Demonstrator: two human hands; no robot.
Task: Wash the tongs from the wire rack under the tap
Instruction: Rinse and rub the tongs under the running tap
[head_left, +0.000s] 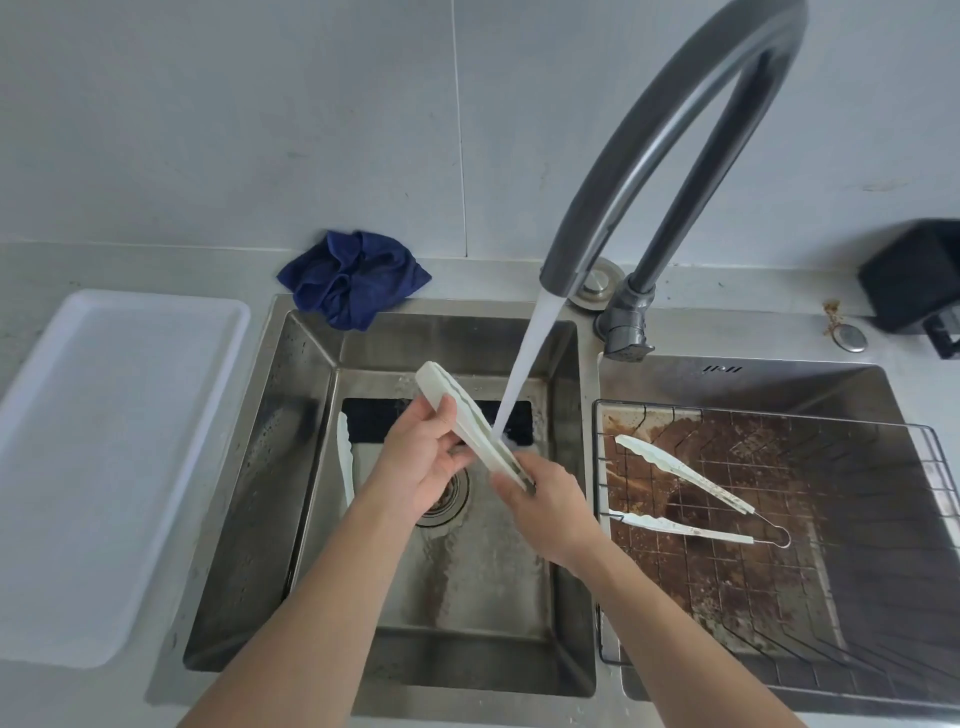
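White tongs (470, 421) — gripped by my left hand (423, 457) and right hand (545, 499), under tap (670, 156) stream; second tongs (685, 499) at 3 o'clock on wire rack (857, 431); sink stamp unreadable.

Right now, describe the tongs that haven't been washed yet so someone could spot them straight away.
Find the double steel sink and look at its right basin, covered by a black wire rack. The white tongs with a wire loop end lie on it, splayed open and untouched, unlike the closed white tongs held under the tap water.

Soft even daylight, wide-angle edge distortion
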